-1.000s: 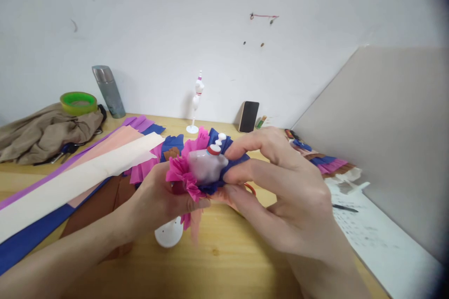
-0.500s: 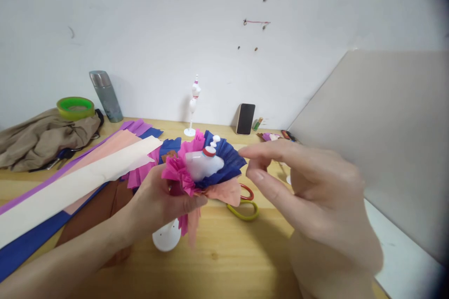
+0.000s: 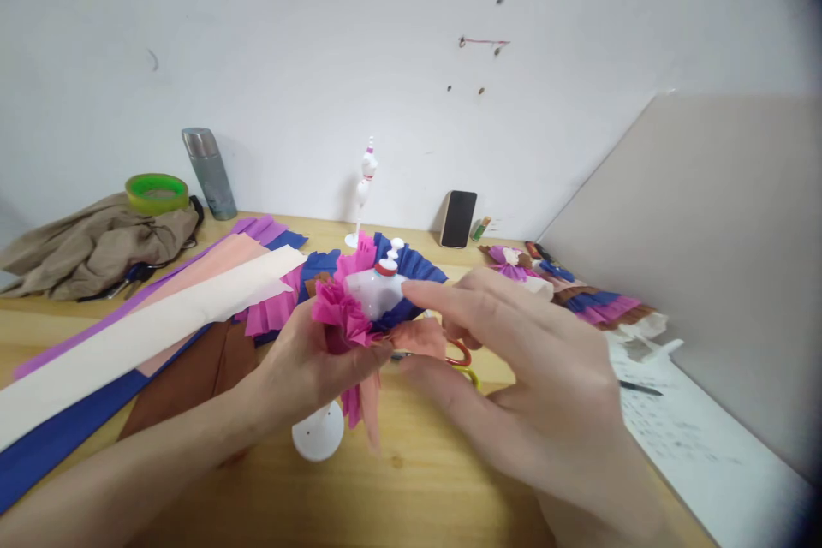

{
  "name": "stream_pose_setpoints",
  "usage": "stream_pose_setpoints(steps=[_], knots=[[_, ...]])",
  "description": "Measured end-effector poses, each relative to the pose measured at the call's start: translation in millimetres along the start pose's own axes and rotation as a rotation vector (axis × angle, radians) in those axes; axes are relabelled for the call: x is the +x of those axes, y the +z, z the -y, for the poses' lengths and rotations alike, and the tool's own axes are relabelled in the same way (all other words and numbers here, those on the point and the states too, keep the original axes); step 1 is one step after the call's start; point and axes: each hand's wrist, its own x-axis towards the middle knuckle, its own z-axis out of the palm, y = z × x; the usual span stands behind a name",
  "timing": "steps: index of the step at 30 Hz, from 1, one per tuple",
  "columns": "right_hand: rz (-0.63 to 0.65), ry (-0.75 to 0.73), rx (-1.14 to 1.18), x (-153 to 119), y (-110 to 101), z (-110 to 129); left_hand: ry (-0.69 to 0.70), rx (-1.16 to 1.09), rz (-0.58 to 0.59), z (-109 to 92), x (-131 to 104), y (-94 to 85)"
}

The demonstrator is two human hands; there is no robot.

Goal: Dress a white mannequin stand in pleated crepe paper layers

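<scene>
A white mannequin figure with a red neck band leans at the centre, wrapped in pink crepe paper, blue crepe paper and peach paper. Its round white base shows below. My left hand is closed round the figure's paper-covered body, thumb in front. On the right, my right hand has its index fingertip at the figure's shoulder and the blue paper, with the thumb apart below the peach paper. Scissors with red and yellow-green handles lie partly hidden behind that hand.
Long paper strips cover the left of the table. Behind stand a second figure, a phone and a bottle. Green tape rests on cloth. A paper-dressed figure and a written sheet lie right.
My right hand has moved left to the figure's shoulder and the blue paper, and its thumb and index finger have spread. My left hand keeps its hold. The view has shifted slightly.
</scene>
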Motion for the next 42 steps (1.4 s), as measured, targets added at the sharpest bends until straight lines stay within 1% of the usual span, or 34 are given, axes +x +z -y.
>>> stream_pose_setpoints(steps=[5, 8, 10, 12, 14, 17, 21, 25, 27, 31, 34, 39, 42], knots=[[-0.041, -0.090, -0.115, 3.5, 17.0, 3.3, 0.024, 0.064, -0.017, 3.6, -0.3, -1.3], [-0.053, -0.110, -0.156, 4.9, 22.7, -1.3, 0.091, 0.008, -0.014, 1.6, 0.4, 0.0], [-0.056, -0.128, -0.167, 5.7, 24.2, -4.5, 0.071, -0.040, 0.004, -3.1, 0.4, 1.0], [-0.055, -0.137, -0.166, 6.5, 24.5, -6.7, 0.030, -0.040, 0.023, -7.2, 0.1, 1.0], [-0.055, -0.138, -0.157, 7.3, 24.5, -7.8, 0.025, -0.047, 0.032, -7.7, 0.1, -0.3], [-0.054, -0.141, -0.148, 7.9, 24.7, -8.2, 0.059, -0.097, 0.066, -2.0, 1.7, -3.4], [-0.059, -0.144, -0.165, 7.8, 24.9, -8.9, 0.068, -0.139, 0.097, 6.4, 5.2, -6.6], [-0.060, -0.150, -0.157, 7.5, 24.7, -9.7, 0.187, -0.156, 0.167, 11.8, 7.6, -8.7], [-0.064, -0.152, -0.152, 7.4, 25.0, -10.1, 0.205, -0.155, 0.177, 14.1, 8.4, -9.5], [-0.072, -0.158, -0.131, 7.5, 27.3, -12.0, 0.167, -0.205, 0.180, 17.0, 10.0, -10.4], [-0.068, -0.151, -0.119, 7.9, 30.0, -14.6, 0.090, -0.249, 0.188, 17.4, 11.0, -9.4], [-0.007, -0.098, -0.125, 8.6, 34.1, -18.3, -0.017, -0.419, 0.231, 18.1, 10.8, -4.8], [0.023, -0.085, -0.121, 8.9, 36.0, -21.3, -0.093, -0.456, 0.195, 19.6, 10.2, -2.7]])
